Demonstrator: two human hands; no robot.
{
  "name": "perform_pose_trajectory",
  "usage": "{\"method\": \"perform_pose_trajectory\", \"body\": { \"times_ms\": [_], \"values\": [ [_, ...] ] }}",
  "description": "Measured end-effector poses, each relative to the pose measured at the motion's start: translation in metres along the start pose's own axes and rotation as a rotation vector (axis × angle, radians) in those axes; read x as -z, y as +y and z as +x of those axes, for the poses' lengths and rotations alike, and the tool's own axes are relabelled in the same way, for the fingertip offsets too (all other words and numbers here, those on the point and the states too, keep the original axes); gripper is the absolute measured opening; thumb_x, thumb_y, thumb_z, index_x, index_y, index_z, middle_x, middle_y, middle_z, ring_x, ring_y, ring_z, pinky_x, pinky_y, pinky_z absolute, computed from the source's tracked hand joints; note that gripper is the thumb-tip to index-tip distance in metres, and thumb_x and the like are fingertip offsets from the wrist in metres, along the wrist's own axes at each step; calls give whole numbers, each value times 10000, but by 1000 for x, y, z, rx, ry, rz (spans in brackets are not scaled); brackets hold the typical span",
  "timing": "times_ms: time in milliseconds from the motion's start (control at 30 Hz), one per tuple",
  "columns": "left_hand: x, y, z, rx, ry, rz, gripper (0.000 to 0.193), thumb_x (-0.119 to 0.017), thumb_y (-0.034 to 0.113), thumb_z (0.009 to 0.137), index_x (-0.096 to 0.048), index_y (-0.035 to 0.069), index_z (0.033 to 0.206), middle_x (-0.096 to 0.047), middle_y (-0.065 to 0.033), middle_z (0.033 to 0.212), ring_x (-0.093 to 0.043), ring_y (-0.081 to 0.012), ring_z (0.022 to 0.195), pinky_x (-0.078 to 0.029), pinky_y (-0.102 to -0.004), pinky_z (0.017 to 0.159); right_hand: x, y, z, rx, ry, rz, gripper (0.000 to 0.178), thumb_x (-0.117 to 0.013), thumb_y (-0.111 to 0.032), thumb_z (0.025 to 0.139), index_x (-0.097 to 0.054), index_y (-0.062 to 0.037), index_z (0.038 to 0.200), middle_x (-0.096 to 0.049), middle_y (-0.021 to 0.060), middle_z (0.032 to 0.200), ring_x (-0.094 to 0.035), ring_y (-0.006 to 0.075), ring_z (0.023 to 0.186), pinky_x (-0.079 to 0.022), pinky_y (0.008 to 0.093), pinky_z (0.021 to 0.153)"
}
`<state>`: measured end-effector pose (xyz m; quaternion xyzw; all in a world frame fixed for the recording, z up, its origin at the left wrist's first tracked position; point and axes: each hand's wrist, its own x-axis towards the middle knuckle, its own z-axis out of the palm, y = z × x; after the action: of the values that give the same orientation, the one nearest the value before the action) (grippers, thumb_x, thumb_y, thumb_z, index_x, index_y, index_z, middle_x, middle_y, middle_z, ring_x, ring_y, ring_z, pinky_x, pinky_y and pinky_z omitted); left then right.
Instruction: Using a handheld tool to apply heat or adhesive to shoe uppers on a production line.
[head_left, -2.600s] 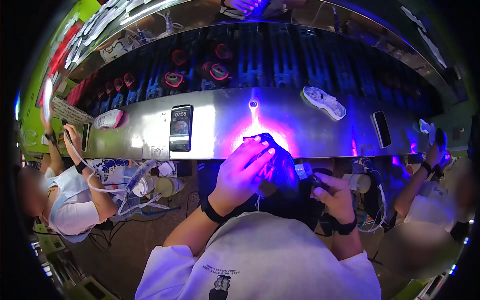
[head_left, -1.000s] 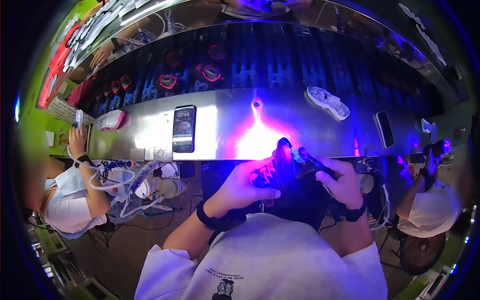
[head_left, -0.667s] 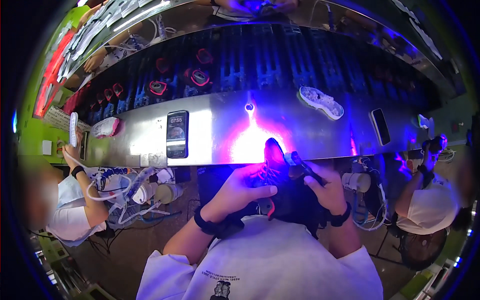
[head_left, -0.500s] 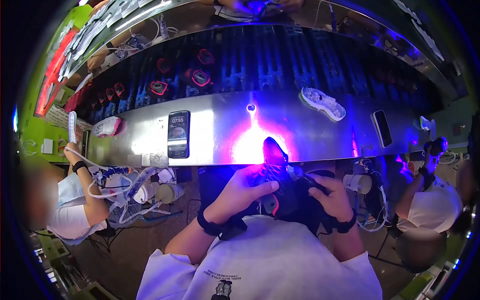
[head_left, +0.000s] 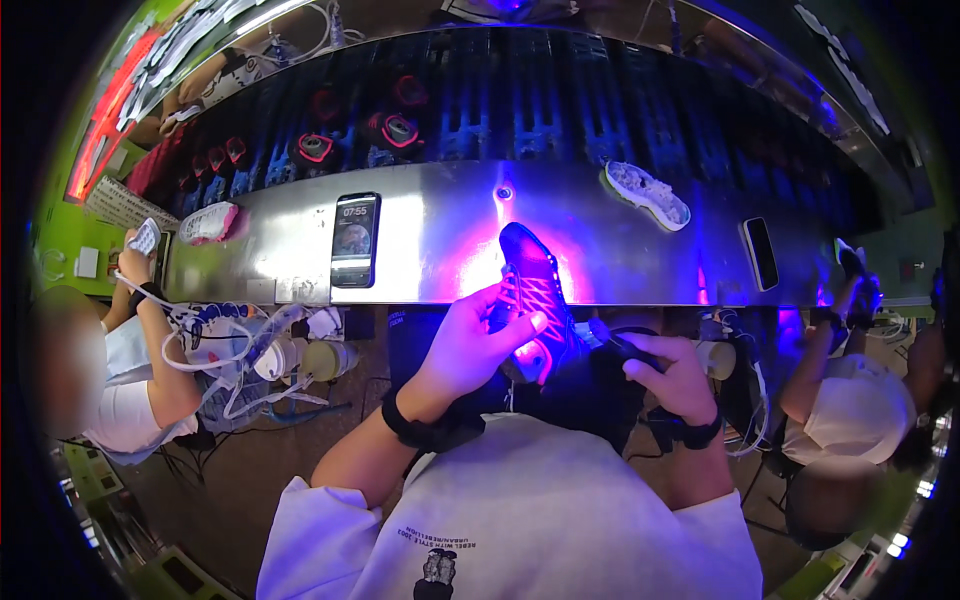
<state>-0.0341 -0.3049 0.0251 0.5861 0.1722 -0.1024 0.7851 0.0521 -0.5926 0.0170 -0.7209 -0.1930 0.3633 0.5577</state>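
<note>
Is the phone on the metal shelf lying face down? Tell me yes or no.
No, the phone lies face up on the metal shelf, its lit screen showing, left of the shoe held by the left hand.

A dark phone (head_left: pixel 354 240) is lying flat on the shiny metal counter (head_left: pixel 430 250), left of the middle, its upright rectangular screen glowing with a blue and grey picture and pale figures along the top. A second phone (head_left: pixel 760 253) is resting further right on the same counter, a slim black slab with its screen showing dark. Far to the left, a pale sheet (head_left: pixel 125 203) covered in rows of print is lying at the counter's end. Above that, along the green wall, a long red sign (head_left: pixel 115 110) is glowing, with white cards (head_left: pixel 215 18) running on beside it.
</note>
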Motion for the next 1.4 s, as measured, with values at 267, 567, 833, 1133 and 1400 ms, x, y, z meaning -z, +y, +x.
{"method": "perform_pose_trajectory", "body": {
  "times_ms": [267, 567, 833, 1133, 1400],
  "values": [
    [-10, -14, 8, -157, 195, 124, 388, -754, 225, 918, -637, -40, 1177, -722, -71, 998, -673, -131, 902, -543, -282, 812, -5, 7, -18, 53, 173, -252, 372, -725, -72, 874, -697, -42, 1244, -739, 127, 1036, -694, 211, 946, -515, 320, 899],
    [-4, -18, 6, 232, 59, -337, 427, -568, 433, 1033, -649, 13, 1051, -712, -65, 1001, -703, -165, 836, -570, -292, 797, -8, -38, -3, 165, 259, -591, 394, -729, -44, 842, -706, -85, 1233, -638, 116, 824, -605, 217, 698, -466, 320, 635],
    [-10, -26, -2, 255, -22, -620, 432, -567, 435, 1037, -566, 73, 1273, -657, -87, 1080, -666, -238, 972, -574, -347, 893, 0, -48, 12, 270, 225, -638, 409, -727, -17, 836, -705, -87, 1239, -550, 73, 732, -469, 165, 557, -385, 301, 534],
    [-3, -38, 1, 684, -252, -1336, 530, -529, 458, 1042, -503, 42, 1368, -649, -194, 1150, -709, -311, 972, -656, -325, 823, -6, -30, 15, 169, 227, -481, 356, -714, -13, 863, -696, -2, 1218, -708, 92, 964, -653, 164, 847, -507, 273, 814],
    [-8, -23, 4, 531, -385, -1282, 475, -562, 359, 1040, -508, 20, 1369, -650, -198, 1165, -715, -306, 985, -655, -347, 789, -18, 1, 1, 162, 315, -431, 393, -704, -6, 872, -674, -25, 1263, -730, 149, 1070, -706, 231, 960, -529, 313, 856]
  ]
}}
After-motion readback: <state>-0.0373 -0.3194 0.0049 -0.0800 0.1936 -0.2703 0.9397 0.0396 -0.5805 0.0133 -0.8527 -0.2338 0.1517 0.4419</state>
